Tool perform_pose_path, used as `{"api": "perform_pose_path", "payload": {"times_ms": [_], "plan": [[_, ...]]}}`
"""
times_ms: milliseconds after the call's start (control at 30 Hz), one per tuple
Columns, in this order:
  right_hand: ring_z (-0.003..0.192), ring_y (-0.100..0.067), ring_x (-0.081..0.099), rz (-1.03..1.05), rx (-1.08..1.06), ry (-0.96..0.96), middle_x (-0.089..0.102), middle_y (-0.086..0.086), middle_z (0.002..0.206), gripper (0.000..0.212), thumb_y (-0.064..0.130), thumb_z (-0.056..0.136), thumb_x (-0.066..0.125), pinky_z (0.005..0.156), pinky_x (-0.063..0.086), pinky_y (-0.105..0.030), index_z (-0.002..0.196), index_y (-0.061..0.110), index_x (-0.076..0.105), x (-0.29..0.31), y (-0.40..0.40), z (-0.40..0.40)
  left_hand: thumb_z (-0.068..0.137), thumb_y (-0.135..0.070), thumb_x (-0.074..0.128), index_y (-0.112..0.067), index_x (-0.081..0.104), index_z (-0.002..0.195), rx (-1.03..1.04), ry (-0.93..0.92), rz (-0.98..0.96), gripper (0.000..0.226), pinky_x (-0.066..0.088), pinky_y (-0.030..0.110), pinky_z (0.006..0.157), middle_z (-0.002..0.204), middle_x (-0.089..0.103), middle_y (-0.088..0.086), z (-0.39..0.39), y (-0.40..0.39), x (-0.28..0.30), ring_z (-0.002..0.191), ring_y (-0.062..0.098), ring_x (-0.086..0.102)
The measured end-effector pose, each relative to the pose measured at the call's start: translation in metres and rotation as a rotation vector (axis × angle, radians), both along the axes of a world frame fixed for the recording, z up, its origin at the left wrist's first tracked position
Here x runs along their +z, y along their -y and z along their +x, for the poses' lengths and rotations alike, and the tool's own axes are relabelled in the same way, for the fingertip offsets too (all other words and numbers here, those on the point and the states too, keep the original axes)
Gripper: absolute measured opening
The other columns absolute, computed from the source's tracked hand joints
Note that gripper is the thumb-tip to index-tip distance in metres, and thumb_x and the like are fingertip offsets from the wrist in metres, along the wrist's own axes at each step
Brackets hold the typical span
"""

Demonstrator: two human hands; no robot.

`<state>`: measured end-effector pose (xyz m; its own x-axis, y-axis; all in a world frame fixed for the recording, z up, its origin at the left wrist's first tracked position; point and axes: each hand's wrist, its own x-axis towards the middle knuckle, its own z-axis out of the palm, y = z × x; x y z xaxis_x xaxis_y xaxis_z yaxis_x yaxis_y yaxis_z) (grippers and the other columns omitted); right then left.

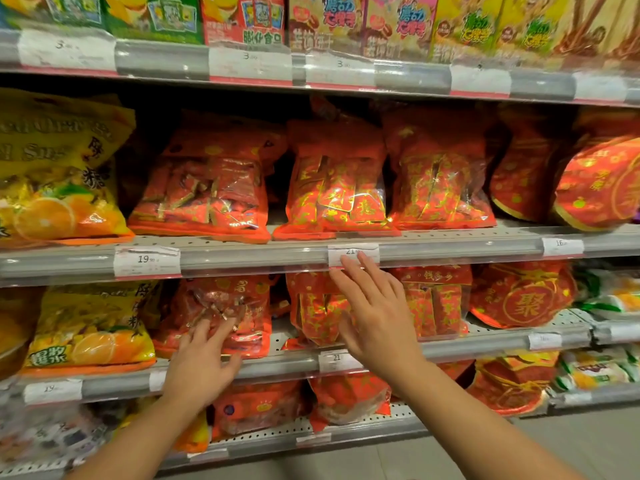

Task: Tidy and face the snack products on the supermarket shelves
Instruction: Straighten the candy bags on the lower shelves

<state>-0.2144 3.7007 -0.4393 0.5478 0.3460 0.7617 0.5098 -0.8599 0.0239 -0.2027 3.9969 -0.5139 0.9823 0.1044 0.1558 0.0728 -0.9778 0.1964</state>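
Red and gold candy bags fill the middle shelves. My left hand (204, 362) rests with spread fingers on the lower front of a red bag with a clear window (225, 313) on the lower shelf; it does not grip it. My right hand (374, 313) is open, fingers straight and pointing up, in front of a neighbouring red and gold bag (313, 306), fingertips reaching the price label (353, 255) on the rail above. Whether the palm touches the bag I cannot tell.
Yellow orange-candy bags (59, 168) stand at the left on both shelves. Round red pouches (523, 299) sit to the right. Boxed snacks (242, 19) line the top shelf. More red bags (346, 400) lie on the bottom shelf above the grey floor (571, 445).
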Motion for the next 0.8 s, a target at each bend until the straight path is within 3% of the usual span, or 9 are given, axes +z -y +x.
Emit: {"api": "perform_pose_path", "payload": {"times_ms": [67,133,200,300,433,533,800], "plan": [[0.154,-0.031,0.025,-0.07,-0.038,-0.046,0.039,-0.004,0.161,0.067,0.025,0.085,0.052,0.12,0.027,-0.057,0.152,0.022,0.045,0.009,-0.022,0.006,0.091,-0.043,0.049,-0.028,0.067,0.133,-0.043,0.218,-0.037,0.048,0.051,0.046,0.096,0.135,0.065,0.007,-0.004,-0.002,0.005,0.115,0.03,0.063],[0.155,-0.034,0.02,-0.117,-0.085,-0.093,0.033,-0.006,0.164,0.072,0.029,0.084,0.051,0.118,0.025,-0.064,0.154,0.024,0.04,0.009,-0.038,0.013,0.086,-0.034,0.045,-0.023,0.079,0.103,-0.173,0.487,-0.092,0.04,0.052,0.044,0.083,0.103,0.077,-0.001,-0.014,-0.002,0.015,0.091,0.027,0.07],[0.156,-0.036,0.016,-0.129,-0.13,-0.114,0.029,-0.009,0.166,0.075,0.029,0.082,0.058,0.118,0.023,-0.066,0.155,0.022,0.039,0.004,-0.047,0.015,0.085,-0.027,0.05,-0.021,0.078,0.103,-0.319,0.69,-0.078,0.033,0.049,0.045,0.089,0.112,0.074,-0.002,-0.024,0.0,0.032,0.104,0.027,0.066],[0.155,-0.035,0.019,-0.093,-0.146,-0.091,0.028,-0.011,0.166,0.081,0.028,0.082,0.066,0.119,0.023,-0.064,0.157,0.017,0.037,-0.001,-0.052,0.014,0.084,-0.017,0.059,-0.013,0.07,0.125,-0.372,0.86,0.007,0.043,0.039,0.049,0.108,0.144,0.057,0.008,-0.025,-0.009,0.062,0.135,0.034,0.048],[0.155,-0.034,0.021,-0.052,-0.172,-0.084,0.03,-0.01,0.165,0.087,0.03,0.082,0.071,0.119,0.025,-0.063,0.159,0.015,0.033,-0.001,-0.057,0.012,0.084,-0.019,0.059,-0.012,0.05,0.148,-0.222,0.826,0.109,0.065,0.028,0.063,0.116,0.163,0.032,0.015,-0.013,-0.029,0.084,0.15,0.04,0.028],[0.156,-0.035,0.017,-0.048,-0.185,-0.069,0.027,-0.011,0.167,0.09,0.03,0.08,0.073,0.119,0.025,-0.063,0.159,0.013,0.033,-0.005,-0.061,0.012,0.085,-0.018,0.058,-0.013,0.046,0.152,-0.205,0.815,0.174,0.069,0.025,0.064,0.118,0.163,0.032,0.013,-0.002,-0.04,0.075,0.151,0.037,0.029],[0.155,-0.036,0.019,0.081,-0.184,0.062,0.031,-0.014,0.164,0.088,0.022,0.073,0.076,0.121,0.022,-0.064,0.153,0.009,0.043,-0.02,-0.076,0.026,0.08,-0.007,0.056,-0.01,0.065,0.135,-0.12,1.01,0.051,0.056,0.027,0.065,0.117,0.14,0.058,0.018,0.021,-0.029,0.058,0.136,0.042,0.048]]}}
